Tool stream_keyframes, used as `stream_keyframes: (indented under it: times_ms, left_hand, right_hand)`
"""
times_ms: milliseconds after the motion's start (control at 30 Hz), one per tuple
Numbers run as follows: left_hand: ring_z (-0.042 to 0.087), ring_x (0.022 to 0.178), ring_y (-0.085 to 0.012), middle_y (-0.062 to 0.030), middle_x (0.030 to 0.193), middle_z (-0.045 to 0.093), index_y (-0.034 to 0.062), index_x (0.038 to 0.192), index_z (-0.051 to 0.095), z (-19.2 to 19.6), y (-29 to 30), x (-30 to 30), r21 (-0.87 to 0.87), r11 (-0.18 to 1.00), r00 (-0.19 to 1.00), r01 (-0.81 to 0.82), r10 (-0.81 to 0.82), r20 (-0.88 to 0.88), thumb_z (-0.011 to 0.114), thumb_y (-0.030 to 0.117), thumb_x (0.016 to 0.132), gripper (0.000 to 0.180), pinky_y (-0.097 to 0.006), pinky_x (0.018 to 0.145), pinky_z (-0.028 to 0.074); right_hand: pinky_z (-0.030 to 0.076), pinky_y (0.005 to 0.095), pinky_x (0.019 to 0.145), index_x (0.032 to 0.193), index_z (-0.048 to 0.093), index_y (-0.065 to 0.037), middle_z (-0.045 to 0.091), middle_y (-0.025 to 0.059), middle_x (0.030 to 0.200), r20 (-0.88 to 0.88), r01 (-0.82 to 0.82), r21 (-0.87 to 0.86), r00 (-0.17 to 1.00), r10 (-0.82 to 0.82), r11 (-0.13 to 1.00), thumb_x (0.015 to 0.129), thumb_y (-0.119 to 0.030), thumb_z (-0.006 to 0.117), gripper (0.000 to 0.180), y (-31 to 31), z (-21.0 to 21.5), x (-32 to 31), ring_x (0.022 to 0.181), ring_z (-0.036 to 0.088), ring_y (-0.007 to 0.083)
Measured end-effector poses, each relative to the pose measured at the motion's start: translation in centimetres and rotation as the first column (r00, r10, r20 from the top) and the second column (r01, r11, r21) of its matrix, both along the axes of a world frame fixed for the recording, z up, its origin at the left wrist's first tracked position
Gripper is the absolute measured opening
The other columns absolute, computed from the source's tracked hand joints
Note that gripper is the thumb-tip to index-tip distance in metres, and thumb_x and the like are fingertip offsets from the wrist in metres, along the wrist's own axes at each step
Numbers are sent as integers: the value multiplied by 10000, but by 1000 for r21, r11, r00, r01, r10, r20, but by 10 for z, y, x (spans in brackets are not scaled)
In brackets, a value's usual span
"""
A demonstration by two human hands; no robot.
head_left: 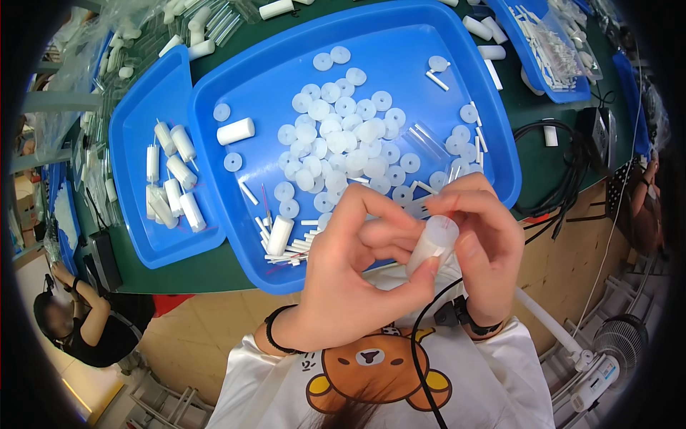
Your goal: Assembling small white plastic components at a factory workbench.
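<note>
My left hand (350,275) and my right hand (480,247) meet in front of my chest around a small white plastic cylinder (434,243). The left thumb and fingers pinch its lower end, the right fingers press on its open upper end. Just beyond the hands lies a large blue tray (236,86) with a heap of white plastic discs (343,139), thin white sticks (289,250) and two loose white cylinders (236,131).
A smaller blue tray (136,222) at the left holds several assembled white cylinders (175,189). More blue trays (550,89) with white parts stand at the far right. Black cables (564,179) lie on the green bench. Another person (78,325) sits at lower left; a fan (618,336) stands at lower right.
</note>
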State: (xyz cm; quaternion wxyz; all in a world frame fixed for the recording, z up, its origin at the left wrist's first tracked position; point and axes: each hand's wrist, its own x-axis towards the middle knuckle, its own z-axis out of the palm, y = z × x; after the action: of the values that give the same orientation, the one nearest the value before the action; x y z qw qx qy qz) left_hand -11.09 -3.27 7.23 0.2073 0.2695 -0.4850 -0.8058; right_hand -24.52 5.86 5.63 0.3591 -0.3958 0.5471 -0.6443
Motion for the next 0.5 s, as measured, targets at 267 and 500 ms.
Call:
stream_keyframes:
  times_ms: [267,500]
  left_hand:
    - [598,1005,-185,-169,1005,630,3,970,429,-6,-1,5,-65,993,995,95,-96,-17,667,-86,751,335,-316,870,462]
    - [587,1000,-163,-116,983,566,7,975,463,-18,6,3,-157,986,995,61,-72,-67,642,-34,823,238,-288,839,462]
  right_hand:
    - [446,355,862,1033,598,68,621,181,1003,101,-21,-33,995,24,999,793,60,608,240,8,-5,-5,972,577,238]
    - [446,351,870,1046,601,54,588,178,1088,184,0,-19,983,3,1000,763,53,659,289,10,-8,-3,1005,572,239]
